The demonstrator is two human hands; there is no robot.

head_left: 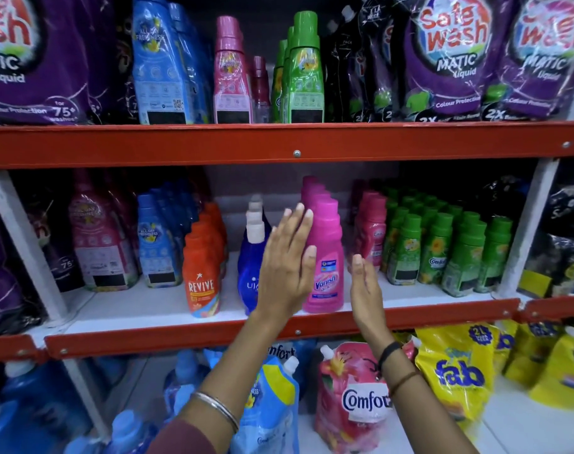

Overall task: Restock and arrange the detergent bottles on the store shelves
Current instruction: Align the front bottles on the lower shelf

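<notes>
Both hands rise open-palmed at the white middle shelf (121,309): left hand (287,267) covers part of the front pink plastic Vanish bottle (324,257), right hand (364,286) just beside, neither grip closed.

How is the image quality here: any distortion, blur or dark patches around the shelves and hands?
Head view: wide-angle bowing bends the red shelf rail and stretches the corner pouches; the edges are soft and smeared; the shelf backs fall into shadow; the pink Vanish bottle and both open hands, left hand and right hand, are evenly lit and fairly sharp.
</notes>
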